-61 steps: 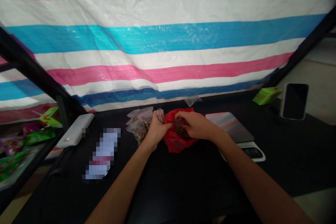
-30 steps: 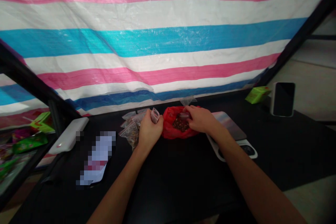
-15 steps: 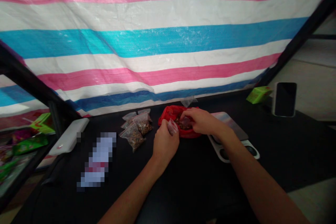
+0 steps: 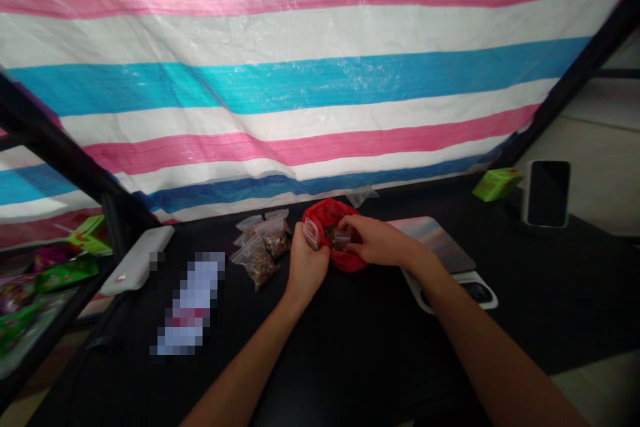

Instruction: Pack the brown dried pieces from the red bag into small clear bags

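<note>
A red plastic bag [image 4: 323,215] of dark brown bits lies open on the black table [image 4: 350,347]. My left hand [image 4: 306,265] is closed on a small clear zip bag [image 4: 311,232] at the red bag's left rim. My right hand [image 4: 376,241] reaches into the red bag from the right, fingers pinched around a small clear thing among the brown bits. Several filled small clear bags [image 4: 260,248] lie just left of my left hand.
A flat scale [image 4: 440,247] sits under my right wrist. A phone [image 4: 547,193] stands at the far right beside a green box [image 4: 495,185]. A white flat device [image 4: 137,259] and a blurred packet [image 4: 190,303] lie left. A striped tarp [image 4: 300,80] hangs behind.
My left hand went out to the pile of filled bags, then came back to the red bag's rim with a small clear bag. My right hand stayed in the red bag.
</note>
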The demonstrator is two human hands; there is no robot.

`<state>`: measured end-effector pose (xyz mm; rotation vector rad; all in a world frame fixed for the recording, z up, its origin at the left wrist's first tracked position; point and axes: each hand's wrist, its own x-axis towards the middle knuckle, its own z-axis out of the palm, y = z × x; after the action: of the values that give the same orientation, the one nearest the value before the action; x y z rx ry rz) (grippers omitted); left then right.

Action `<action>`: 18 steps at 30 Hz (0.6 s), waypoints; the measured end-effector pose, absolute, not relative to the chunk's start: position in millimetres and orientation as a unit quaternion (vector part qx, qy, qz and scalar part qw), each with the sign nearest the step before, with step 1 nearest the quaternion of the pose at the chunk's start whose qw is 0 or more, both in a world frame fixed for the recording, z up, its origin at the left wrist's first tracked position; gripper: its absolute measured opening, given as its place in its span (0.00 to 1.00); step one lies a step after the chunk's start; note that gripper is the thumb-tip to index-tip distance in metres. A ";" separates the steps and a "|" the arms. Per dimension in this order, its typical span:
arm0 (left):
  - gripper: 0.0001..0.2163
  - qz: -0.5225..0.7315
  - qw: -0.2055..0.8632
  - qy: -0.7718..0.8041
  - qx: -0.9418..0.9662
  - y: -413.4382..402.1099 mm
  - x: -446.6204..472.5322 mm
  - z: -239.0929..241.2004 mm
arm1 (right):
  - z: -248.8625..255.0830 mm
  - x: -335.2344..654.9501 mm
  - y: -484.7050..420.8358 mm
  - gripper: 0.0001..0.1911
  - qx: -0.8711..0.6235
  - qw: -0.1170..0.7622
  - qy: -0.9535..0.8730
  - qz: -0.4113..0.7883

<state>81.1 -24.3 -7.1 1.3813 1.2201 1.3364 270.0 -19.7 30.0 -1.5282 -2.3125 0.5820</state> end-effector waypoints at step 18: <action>0.20 0.543 0.543 0.423 0.481 -7.6 71.1 -13.9 | 25.7 260.2 -18.9 0.20 -0.579 0.118 -0.798 0.118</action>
<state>71.1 -7.6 -13.9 1.1416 1.0035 1.2893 260.2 -18.9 25.7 -1.6935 -2.3347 0.3445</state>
